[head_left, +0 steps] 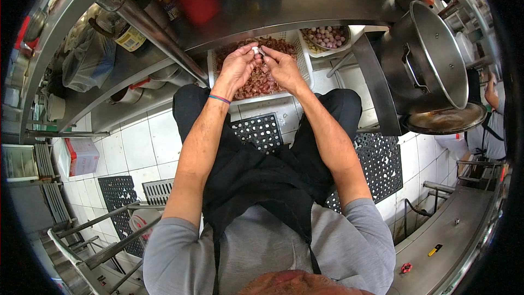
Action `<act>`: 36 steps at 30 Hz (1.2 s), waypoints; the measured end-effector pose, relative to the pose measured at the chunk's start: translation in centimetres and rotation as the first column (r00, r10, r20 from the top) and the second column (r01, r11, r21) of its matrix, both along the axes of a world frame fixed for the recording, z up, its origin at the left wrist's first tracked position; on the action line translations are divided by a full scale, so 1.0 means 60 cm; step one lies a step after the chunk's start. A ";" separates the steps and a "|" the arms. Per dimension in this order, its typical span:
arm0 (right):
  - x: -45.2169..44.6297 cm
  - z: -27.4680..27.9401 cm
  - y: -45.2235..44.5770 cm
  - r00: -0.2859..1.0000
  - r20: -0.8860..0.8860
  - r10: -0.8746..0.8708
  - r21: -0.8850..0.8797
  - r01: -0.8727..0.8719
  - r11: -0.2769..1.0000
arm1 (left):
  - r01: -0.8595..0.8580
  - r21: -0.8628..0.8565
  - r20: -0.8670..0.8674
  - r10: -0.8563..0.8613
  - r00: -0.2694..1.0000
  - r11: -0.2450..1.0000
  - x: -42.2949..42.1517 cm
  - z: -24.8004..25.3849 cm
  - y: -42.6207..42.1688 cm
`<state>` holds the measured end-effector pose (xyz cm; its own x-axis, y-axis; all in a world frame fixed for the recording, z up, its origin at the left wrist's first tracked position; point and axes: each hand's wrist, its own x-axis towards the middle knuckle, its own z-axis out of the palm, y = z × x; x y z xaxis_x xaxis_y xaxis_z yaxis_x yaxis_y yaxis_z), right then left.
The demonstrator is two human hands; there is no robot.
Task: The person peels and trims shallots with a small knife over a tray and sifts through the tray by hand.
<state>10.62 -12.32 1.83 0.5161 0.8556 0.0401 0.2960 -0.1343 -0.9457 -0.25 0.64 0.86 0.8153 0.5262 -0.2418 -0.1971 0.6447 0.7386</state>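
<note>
Over a white plastic basket, both hands meet with their fingertips close together. My left hand is closed, pinching a small whitish piece that looks like a peeled clove or shallot. Just beside it my right hand is pinched closed too. A small dark greyish thing shows at its fingertips, too small to name. Reddish-brown shallots and loose skins fill the basket below. To the right of it stands a bowl of pinkish peeled shallots.
A steel counter with containers overhangs the basket. At right stands a large steel pot with a lid below it. Black perforated mats lie on the white tiles. Another person is at far right.
</note>
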 end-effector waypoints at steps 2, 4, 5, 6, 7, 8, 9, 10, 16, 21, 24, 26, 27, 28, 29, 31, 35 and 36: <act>-0.004 0.000 0.000 1.000 -0.003 0.007 0.006 -0.007 1.000 | 0.007 0.038 -0.010 -0.006 1.000 0.999 0.001 -0.007 0.003; -0.006 -0.002 0.001 1.000 0.009 0.009 0.024 -0.009 1.000 | 0.008 0.051 -0.010 -0.007 1.000 0.999 0.001 -0.006 0.000; -0.006 -0.005 0.003 1.000 0.021 0.008 0.040 -0.009 0.999 | 0.009 0.058 -0.010 -0.008 1.000 0.998 0.001 -0.006 -0.001; -0.007 -0.005 0.004 0.999 0.032 0.006 0.056 -0.008 0.998 | 0.008 0.070 -0.016 -0.007 1.000 0.997 0.001 -0.005 -0.002; -0.007 -0.004 0.004 1.000 0.030 0.007 0.052 -0.009 0.999 | 0.008 0.083 -0.021 -0.006 1.000 0.997 0.002 -0.004 -0.003; -0.007 -0.003 0.003 1.000 0.028 0.007 0.047 -0.009 0.999 | 0.008 0.095 -0.025 -0.006 1.000 0.995 0.002 -0.003 -0.004; -0.008 -0.001 0.002 1.000 0.027 0.008 0.043 -0.009 0.999 | 0.007 0.099 -0.028 -0.004 1.000 0.995 0.002 -0.002 -0.005; -0.008 -0.001 0.001 1.000 0.024 0.003 0.036 -0.004 0.999 | 0.006 0.103 -0.032 -0.003 0.999 0.995 0.002 -0.001 -0.005; -0.001 -0.027 0.014 0.952 -0.305 0.013 0.149 0.034 0.988 | 0.027 0.062 -0.004 -0.027 1.000 0.998 -0.001 0.003 -0.009; 0.008 0.004 -0.004 0.593 -0.805 -0.032 0.069 0.147 0.987 | 0.021 -0.025 0.078 -0.019 0.997 0.999 -0.002 0.011 -0.004; 0.015 -0.025 0.008 0.899 -0.393 -0.192 -0.018 0.201 0.979 | 0.023 -0.078 0.135 -0.012 0.991 0.997 -0.004 0.021 -0.003; 0.026 -0.076 0.026 0.968 -0.089 -0.236 -0.064 0.230 0.971 | 0.054 -0.115 0.175 -0.033 0.984 0.992 -0.007 0.021 -0.001; 0.022 -0.065 0.021 0.973 0.018 -0.229 -0.131 0.229 0.965 | 0.074 -0.131 0.190 -0.048 0.981 0.989 -0.008 0.021 0.001; 0.015 -0.041 0.010 0.969 0.121 -0.216 -0.199 0.237 0.951 | 0.082 -0.151 0.170 -0.056 0.984 0.985 -0.008 0.014 0.004; 0.010 -0.026 0.001 0.956 0.217 -0.198 -0.266 0.253 0.930 | 0.071 -0.115 0.133 -0.055 0.990 0.991 -0.009 0.006 0.007; 0.012 -0.022 -0.010 0.938 0.318 -0.135 -0.264 0.224 0.938 | 0.067 -0.044 0.056 -0.064 0.996 0.997 -0.011 -0.012 0.011; 0.011 0.038 -0.043 0.920 0.346 -0.183 -0.299 0.293 0.908 | -0.004 -0.088 -0.231 -0.017 0.973 0.996 -0.011 -0.050 0.014; 0.018 0.039 -0.046 0.920 0.340 -0.194 -0.298 0.301 0.906 | 0.003 -0.089 -0.275 -0.027 0.961 0.996 -0.008 -0.062 0.010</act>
